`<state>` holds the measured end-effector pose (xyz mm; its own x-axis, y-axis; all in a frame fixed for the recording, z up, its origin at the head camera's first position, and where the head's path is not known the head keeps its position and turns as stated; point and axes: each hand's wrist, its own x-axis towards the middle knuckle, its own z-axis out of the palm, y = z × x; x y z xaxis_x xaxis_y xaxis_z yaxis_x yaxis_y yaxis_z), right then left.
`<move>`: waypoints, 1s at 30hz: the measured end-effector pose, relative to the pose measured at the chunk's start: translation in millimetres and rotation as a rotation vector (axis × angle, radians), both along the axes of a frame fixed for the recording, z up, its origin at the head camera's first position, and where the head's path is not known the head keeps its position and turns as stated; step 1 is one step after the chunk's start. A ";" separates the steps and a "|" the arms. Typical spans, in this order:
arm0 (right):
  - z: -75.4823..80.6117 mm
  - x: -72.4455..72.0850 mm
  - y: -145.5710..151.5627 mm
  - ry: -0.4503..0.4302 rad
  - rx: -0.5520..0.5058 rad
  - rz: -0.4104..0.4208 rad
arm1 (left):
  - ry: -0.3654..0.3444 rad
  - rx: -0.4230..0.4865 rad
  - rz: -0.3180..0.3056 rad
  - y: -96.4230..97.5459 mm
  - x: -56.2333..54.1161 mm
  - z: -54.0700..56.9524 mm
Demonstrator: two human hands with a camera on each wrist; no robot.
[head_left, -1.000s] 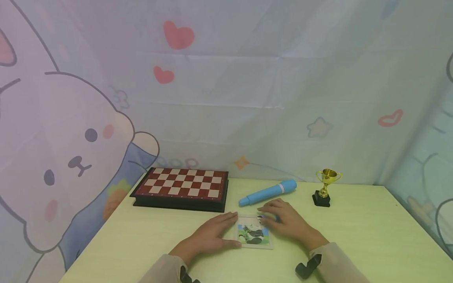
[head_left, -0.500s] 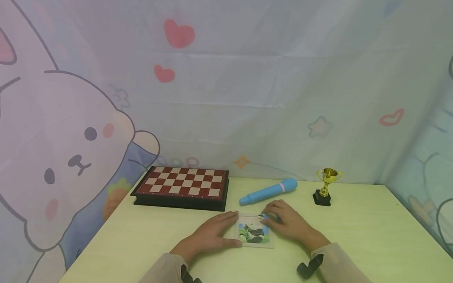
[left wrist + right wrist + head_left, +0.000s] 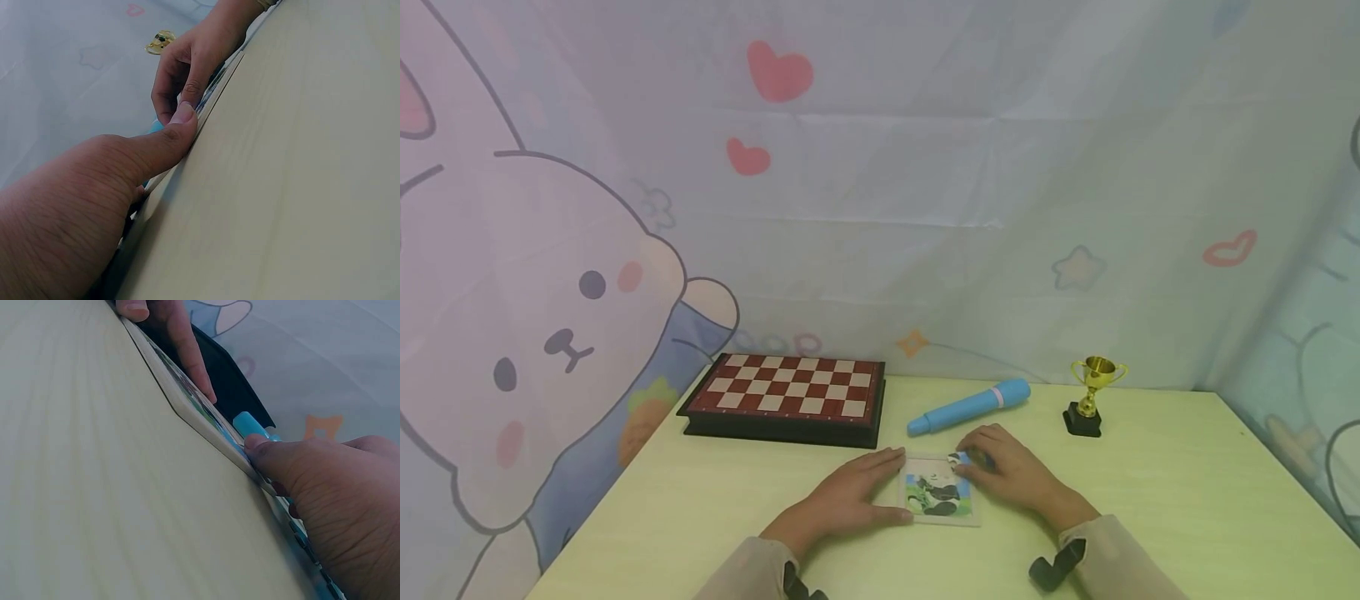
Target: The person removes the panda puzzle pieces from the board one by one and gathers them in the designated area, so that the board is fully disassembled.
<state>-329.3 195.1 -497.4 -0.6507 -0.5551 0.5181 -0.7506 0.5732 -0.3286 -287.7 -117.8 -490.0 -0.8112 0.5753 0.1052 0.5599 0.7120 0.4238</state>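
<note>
A shallow, pale-framed panda picture puzzle point(image 3: 937, 497) lies flat on the table in the head view. A bare beige area shows in its upper left. My left hand point(image 3: 842, 497) rests along its left side, fingers straight at the far corner and thumb at the near one. In the left wrist view that thumb point(image 3: 165, 147) presses the frame's edge. My right hand point(image 3: 1011, 468) is over the far right corner, thumb and forefinger curled to pinch a puzzle piece point(image 3: 956, 458) with blue and black on it. The right wrist view shows the right thumb point(image 3: 265, 450) at the picture's surface.
Behind the left hand sits a red-and-white chessboard box point(image 3: 786, 400). A blue toy microphone point(image 3: 967, 407) lies just beyond the puzzle. A small gold trophy cup point(image 3: 1086, 400) stands to the right. A printed cloth point(image 3: 925, 183) hangs behind the table.
The right fingers shift slightly at the puzzle's far right corner, and more blue of the piece shows beside them. The left hand stays in place.
</note>
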 end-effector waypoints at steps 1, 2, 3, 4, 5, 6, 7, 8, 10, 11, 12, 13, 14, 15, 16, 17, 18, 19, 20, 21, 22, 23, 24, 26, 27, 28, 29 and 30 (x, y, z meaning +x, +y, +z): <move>-0.2 -0.1 0.2 -0.003 -0.001 -0.002 | -0.001 0.002 0.000 0.0 -0.1 0.0; -0.6 -0.2 0.4 -0.004 0.000 -0.007 | -0.001 0.005 -0.001 0.1 -0.1 0.1; -1.1 -0.6 0.5 -0.003 0.000 -0.011 | 0.000 0.008 -0.003 0.2 0.0 0.3; -1.7 -1.0 0.7 -0.001 0.000 -0.014 | 0.001 0.010 -0.004 0.4 -0.1 0.2; -2.1 -1.5 0.9 0.001 -0.001 -0.016 | 0.001 0.010 -0.005 0.5 -0.2 0.2; -2.7 -2.1 1.0 0.004 -0.003 -0.018 | 0.001 0.010 -0.005 0.6 -0.3 0.1; -3.2 -2.8 1.1 0.011 -0.006 -0.018 | 0.004 0.008 -0.007 0.6 -0.4 0.3; -3.7 -3.5 1.2 0.016 -0.012 -0.016 | 0.006 0.005 -0.006 0.7 -0.5 0.1; -4.4 -4.8 1.3 0.015 -0.040 -0.001 | 0.005 -0.001 -0.002 0.6 -1.0 -0.6; -4.6 -5.3 1.3 0.011 -0.057 0.008 | 0.003 -0.003 0.001 0.6 -1.1 -0.6; -4.9 -5.8 1.3 0.006 -0.073 0.017 | 0.004 -0.004 0.001 0.5 -1.5 -1.0; -5.1 -6.1 1.2 -0.002 -0.089 0.024 | 0.006 -0.004 0.002 0.4 -1.6 -1.3; -5.3 -6.2 1.1 -0.013 -0.103 0.029 | 0.004 -0.003 0.002 0.5 -1.8 -1.4; -5.5 -6.3 1.1 -0.023 -0.117 0.034 | 0.004 0.000 0.002 0.5 -1.9 -1.5; -5.8 -6.5 1.1 -0.030 -0.126 0.035 | 0.005 0.002 0.000 0.6 -1.9 -1.3; -6.3 -6.7 1.1 -0.036 -0.130 0.031 | 0.007 0.003 -0.002 0.6 -2.1 -1.4; -6.8 -6.9 1.1 -0.040 -0.135 0.026 | 0.009 0.005 -0.003 0.6 -2.3 -1.6; -7.2 -7.1 1.1 -0.044 -0.141 0.023 | 0.010 0.005 -0.004 0.6 -2.1 -1.5; -7.6 -7.4 1.2 -0.045 -0.146 0.020 | 0.010 0.006 -0.005 0.7 -2.2 -1.4; -8.0 -7.7 1.3 -0.047 -0.152 0.018 | 0.012 0.007 -0.006 0.6 -2.3 -1.6; -8.3 -8.0 1.3 -0.051 -0.158 0.015 | 0.015 0.007 -0.007 0.5 -2.1 -1.5; -8.4 -8.2 1.2 -0.052 -0.165 0.015 | 0.016 0.007 -0.007 0.4 -2.1 -1.6; -8.5 -8.4 1.3 -0.054 -0.174 0.017 | 0.019 0.006 -0.008 0.3 -2.0 -1.5; -8.3 -8.4 1.1 -0.056 -0.191 0.024 | 0.019 0.004 -0.009 0.3 -1.9 -1.3; -8.1 -8.2 1.0 -0.060 -0.201 0.028 | 0.019 0.004 -0.009 0.2 -1.8 -1.2; -7.7 -7.9 0.8 -0.062 -0.212 0.033 | 0.019 0.003 -0.008 0.2 -1.7 -1.1; -7.3 -7.6 0.5 -0.062 -0.221 0.037 | 0.017 0.001 -0.007 0.3 -1.7 -0.9; -6.9 -7.2 0.3 -0.061 -0.229 0.039 | 0.016 0.001 -0.007 0.4 -1.6 -0.7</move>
<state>-336.5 195.4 -504.3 -0.6647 -0.4534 0.5938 -0.7458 0.4493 -0.4918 -289.3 -117.4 -490.8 -0.8055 0.5806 0.1190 0.5715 0.7076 0.4155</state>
